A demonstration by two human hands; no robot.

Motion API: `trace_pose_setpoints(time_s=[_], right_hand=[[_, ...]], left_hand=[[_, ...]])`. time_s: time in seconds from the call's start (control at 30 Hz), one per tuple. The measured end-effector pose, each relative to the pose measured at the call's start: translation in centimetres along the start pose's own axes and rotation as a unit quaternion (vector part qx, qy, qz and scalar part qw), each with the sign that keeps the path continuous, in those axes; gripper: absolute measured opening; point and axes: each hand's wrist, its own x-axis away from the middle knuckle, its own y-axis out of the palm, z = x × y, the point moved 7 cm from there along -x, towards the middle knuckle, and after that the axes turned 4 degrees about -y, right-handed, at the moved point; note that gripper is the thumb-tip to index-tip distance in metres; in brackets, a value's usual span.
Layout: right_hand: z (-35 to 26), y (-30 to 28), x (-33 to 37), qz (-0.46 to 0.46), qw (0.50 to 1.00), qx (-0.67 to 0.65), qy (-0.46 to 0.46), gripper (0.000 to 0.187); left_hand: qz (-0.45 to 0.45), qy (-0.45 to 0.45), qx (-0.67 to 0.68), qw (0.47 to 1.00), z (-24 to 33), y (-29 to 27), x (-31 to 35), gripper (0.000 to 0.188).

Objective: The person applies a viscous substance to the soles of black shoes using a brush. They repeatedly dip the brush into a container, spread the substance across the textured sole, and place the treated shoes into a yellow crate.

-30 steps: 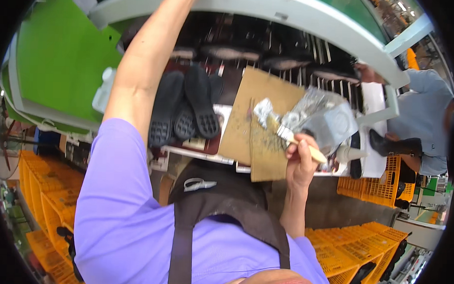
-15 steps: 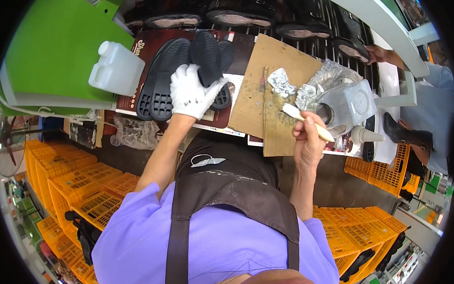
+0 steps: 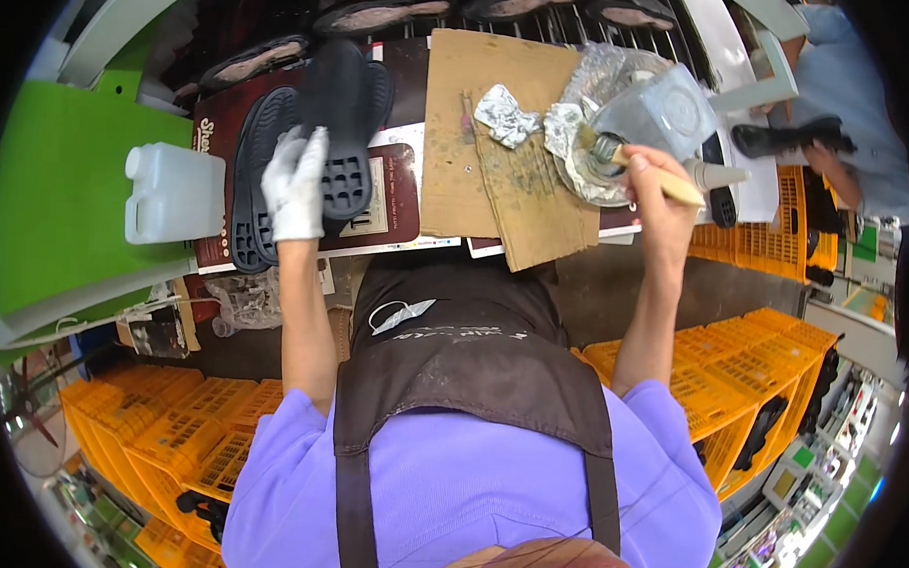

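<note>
Left hand [image 3: 295,190] on a black sole [image 3: 338,95], right hand [image 3: 662,186] on a brush [image 3: 676,186]

I've got my gloved left fingers closed on the sole's edge (the thumb side is hidden, so can't tell how it sits), and it overlaps the other soles [image 3: 263,147] on the maroon board [image 3: 409,87]. My bare right fingers pinch the pale handle snugly, bristles at the messy silvery dish [image 3: 584,180], just beside the cardboard [image 3: 448,114]. White jug [image 3: 182,199] stands left of the soles.
</note>
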Motion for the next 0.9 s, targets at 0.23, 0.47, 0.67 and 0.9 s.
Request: trace_pose_setpoints(time_s=[0.23, 0.47, 0.67, 0.9], right_hand=[[2.1, -1.8, -1.5, 0.054, 0.975, 0.205, -0.073, 0.017], [4.7, -0.4, -1.9, 0.030, 0.934, 0.340, -0.105, 0.018], [5.1, -2.5, -0.8, 0.120, 0.992, 0.016, 0.041, 0.021], [6.6, -2.1, 1.4, 0.137, 0.989, 0.005, 0.055, 0.018]], left_hand=[[-0.154, -0.093, 0.443, 0.878, 7.6, 1.1, 4.4, 0.031], [-0.275, -0.131, 0.445, 0.842, 7.9, 3.6, 6.8, 0.041], [-0.349, -0.227, 0.629, 0.656, 7.8, 5.9, 8.5, 0.063], [-0.417, -0.287, 0.639, 0.579, 7.7, 7.6, 9.9, 0.067]])
